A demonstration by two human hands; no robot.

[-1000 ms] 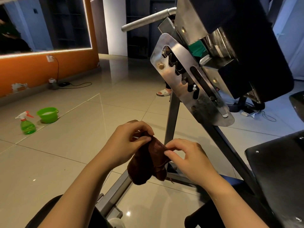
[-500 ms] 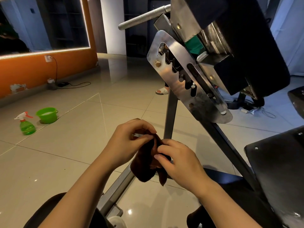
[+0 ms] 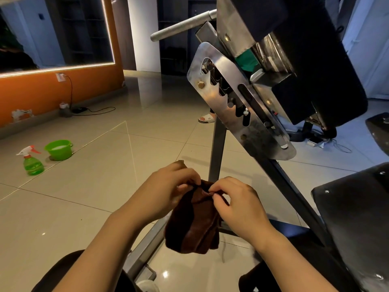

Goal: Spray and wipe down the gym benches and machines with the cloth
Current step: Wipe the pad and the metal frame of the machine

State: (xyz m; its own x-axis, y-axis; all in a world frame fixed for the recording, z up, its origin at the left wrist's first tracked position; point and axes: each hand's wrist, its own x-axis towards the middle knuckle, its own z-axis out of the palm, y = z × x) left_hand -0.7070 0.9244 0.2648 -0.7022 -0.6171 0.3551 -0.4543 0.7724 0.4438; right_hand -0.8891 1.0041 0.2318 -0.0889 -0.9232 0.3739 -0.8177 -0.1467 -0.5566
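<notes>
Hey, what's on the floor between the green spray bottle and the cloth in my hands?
Only bare floor tile in the head view: nothing lies between the spray bottle and the cloth. The green bowl stands beside the bottle.

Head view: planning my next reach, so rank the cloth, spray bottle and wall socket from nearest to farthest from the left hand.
1. Cloth: pinched in the left hand.
2. Spray bottle: on the floor, left.
3. Wall socket: orange wall, far left.
</notes>
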